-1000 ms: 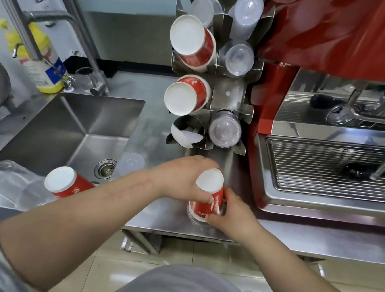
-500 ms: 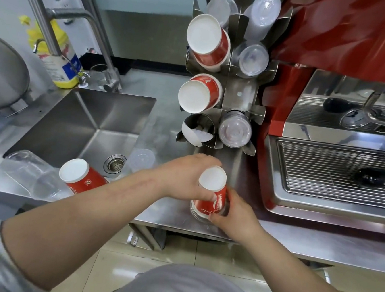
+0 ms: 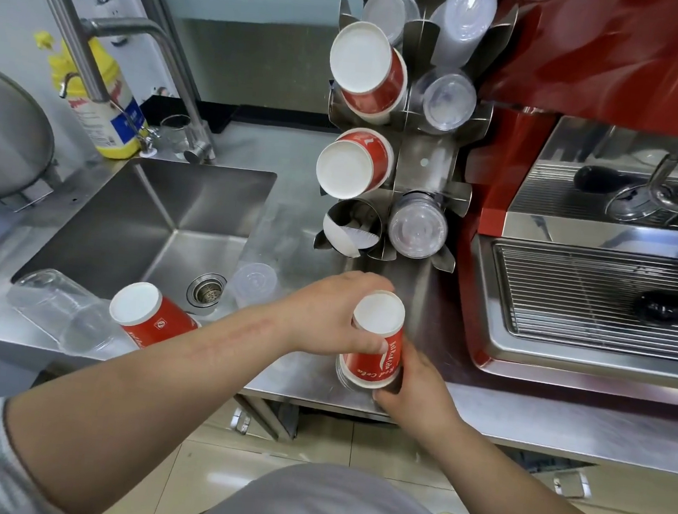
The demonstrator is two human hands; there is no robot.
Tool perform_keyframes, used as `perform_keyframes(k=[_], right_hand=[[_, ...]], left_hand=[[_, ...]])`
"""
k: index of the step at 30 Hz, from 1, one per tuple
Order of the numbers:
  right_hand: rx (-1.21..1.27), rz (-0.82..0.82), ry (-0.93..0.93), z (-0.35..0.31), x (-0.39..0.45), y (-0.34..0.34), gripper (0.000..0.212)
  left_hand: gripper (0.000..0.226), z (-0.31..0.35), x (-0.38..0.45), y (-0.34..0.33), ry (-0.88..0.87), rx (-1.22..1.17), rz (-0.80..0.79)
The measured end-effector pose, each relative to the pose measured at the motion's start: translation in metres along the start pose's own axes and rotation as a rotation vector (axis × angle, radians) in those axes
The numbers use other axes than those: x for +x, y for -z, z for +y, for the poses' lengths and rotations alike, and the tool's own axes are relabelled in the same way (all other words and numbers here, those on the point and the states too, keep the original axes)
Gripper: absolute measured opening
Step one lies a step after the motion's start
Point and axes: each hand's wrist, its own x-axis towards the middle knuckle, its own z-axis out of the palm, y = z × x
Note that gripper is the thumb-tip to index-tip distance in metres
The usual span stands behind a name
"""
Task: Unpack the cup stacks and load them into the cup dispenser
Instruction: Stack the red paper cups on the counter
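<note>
A stack of red paper cups (image 3: 377, 340) stands bottom-up on the steel counter near its front edge. My left hand (image 3: 330, 317) grips its upper part from the left. My right hand (image 3: 416, 386) holds its lower end from the right. The steel cup dispenser (image 3: 425, 164) rises behind, with red cup stacks (image 3: 366, 70) in its two upper left slots, clear cups (image 3: 418, 227) on the right, and a lower left slot (image 3: 352, 227) showing only a white piece inside. Another red cup stack (image 3: 147, 318) lies on its side at the sink's front rim.
A steel sink (image 3: 135, 218) with a tall tap (image 3: 103, 31) lies left. A clear plastic sleeve (image 3: 58, 310) lies beside the fallen stack, and a clear cup (image 3: 255, 286) by the drain. A red espresso machine (image 3: 597, 238) fills the right. A yellow bottle (image 3: 97, 100) stands at the back left.
Both hands keep their hold on the red cup stack, which stays near the counter's front edge. The view has shifted, so everything sits a little further right in the picture.
</note>
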Motion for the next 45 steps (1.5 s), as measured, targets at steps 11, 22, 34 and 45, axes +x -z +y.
perform_keyframes(k=[11, 22, 34, 45], right_hand=[[-0.012, -0.019, 0.015, -0.003, 0.003, 0.019, 0.081], [0.130, 0.052, 0.124, -0.021, -0.006, 0.042, 0.081], [0.123, 0.206, 0.274, -0.058, -0.019, 0.072, 0.077], [0.087, 0.135, 0.481, -0.115, -0.022, 0.061, 0.081]], left_hand=[[0.076, -0.001, 0.003, 0.016, -0.001, 0.008, 0.029], [0.078, 0.009, 0.000, 0.028, -0.066, 0.016, 0.064], [0.063, 0.038, -0.035, 0.065, -0.148, -0.143, 0.223], [0.065, 0.022, -0.096, 0.104, -0.141, -0.149, 0.384]])
